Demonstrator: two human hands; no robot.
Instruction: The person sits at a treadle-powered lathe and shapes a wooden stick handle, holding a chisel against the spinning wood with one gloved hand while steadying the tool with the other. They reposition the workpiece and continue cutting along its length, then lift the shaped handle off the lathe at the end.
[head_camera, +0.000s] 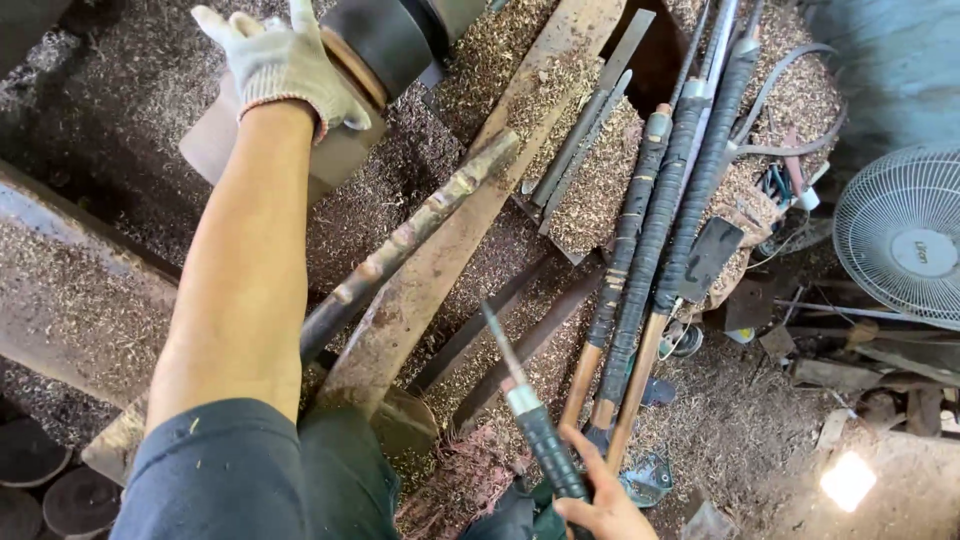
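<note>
Head view: gloved left hand on lathe chuck, right hand gripping chisel

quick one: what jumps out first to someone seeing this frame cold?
The outstretched left arm, ending in a gloved left hand resting on a dark round machine part at top centre. At bottom centre the bare right hand grips a wrapped-handle chisel, blade pointing up. To its right three more long wrapped tools lean together, and wood shavings cover nearly everything; a white fan sits at the right edge.
</note>
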